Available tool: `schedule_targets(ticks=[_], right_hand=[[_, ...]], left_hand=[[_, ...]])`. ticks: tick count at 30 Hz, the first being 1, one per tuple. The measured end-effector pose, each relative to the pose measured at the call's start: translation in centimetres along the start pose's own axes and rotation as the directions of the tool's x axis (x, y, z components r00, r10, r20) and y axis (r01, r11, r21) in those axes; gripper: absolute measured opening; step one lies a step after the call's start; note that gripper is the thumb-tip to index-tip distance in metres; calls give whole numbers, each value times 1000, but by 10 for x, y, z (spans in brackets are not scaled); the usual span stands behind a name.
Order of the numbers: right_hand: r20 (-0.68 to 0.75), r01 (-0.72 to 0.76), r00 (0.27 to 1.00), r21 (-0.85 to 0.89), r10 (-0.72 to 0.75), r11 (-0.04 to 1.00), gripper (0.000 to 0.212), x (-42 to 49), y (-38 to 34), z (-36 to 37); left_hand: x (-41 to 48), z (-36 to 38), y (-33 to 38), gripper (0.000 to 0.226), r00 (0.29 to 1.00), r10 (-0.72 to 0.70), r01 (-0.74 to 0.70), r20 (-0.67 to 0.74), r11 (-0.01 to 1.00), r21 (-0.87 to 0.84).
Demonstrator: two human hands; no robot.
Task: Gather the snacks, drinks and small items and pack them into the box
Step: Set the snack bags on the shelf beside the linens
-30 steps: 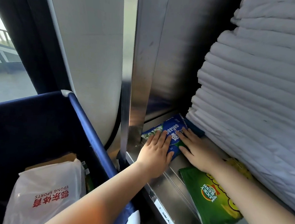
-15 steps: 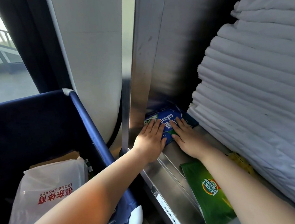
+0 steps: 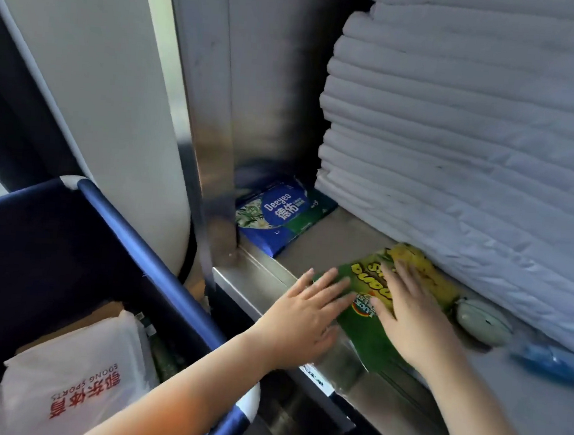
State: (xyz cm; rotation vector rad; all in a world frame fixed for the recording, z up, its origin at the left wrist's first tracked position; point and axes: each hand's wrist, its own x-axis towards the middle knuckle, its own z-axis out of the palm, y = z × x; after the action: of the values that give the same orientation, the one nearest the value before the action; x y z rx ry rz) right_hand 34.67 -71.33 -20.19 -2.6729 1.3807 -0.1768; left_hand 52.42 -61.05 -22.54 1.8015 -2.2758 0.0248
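Both hands lie on a green snack bag (image 3: 361, 340) at the front edge of a steel shelf (image 3: 328, 244). The left hand (image 3: 299, 321) has straight, spread fingers, its tips on the bag's left edge. The right hand (image 3: 411, 316) presses flat on the bag's middle, gripping nothing. The bag carries big yellow lettering, partly covered, and a round logo showing "LUCK".

Back in the shelf's corner sits a blue wet-wipes pack (image 3: 280, 213) marked "Deeyeo" and "德佑", beside a stack of folded white linen (image 3: 457, 127). Right of the bag lie a pale green oval item (image 3: 481, 322) and a blurred blue wrapper (image 3: 552, 363).

Below left, a blue fabric bin (image 3: 146, 247) holds a white plastic bag (image 3: 73, 386) printed in red "EDONG SPORTS".
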Motion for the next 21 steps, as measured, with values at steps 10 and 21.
schedule_targets(ticks=[10,21], right_hand=[[-6,74,997,87,-74,993,65,-41,27,0],[-168,89,983,81,-74,993,70,-42,29,1]], left_hand=[[-1,-1,8,46,940,282,-271,-194,959,80],[2,-10,4,36,865,353,-328,-356,936,129]])
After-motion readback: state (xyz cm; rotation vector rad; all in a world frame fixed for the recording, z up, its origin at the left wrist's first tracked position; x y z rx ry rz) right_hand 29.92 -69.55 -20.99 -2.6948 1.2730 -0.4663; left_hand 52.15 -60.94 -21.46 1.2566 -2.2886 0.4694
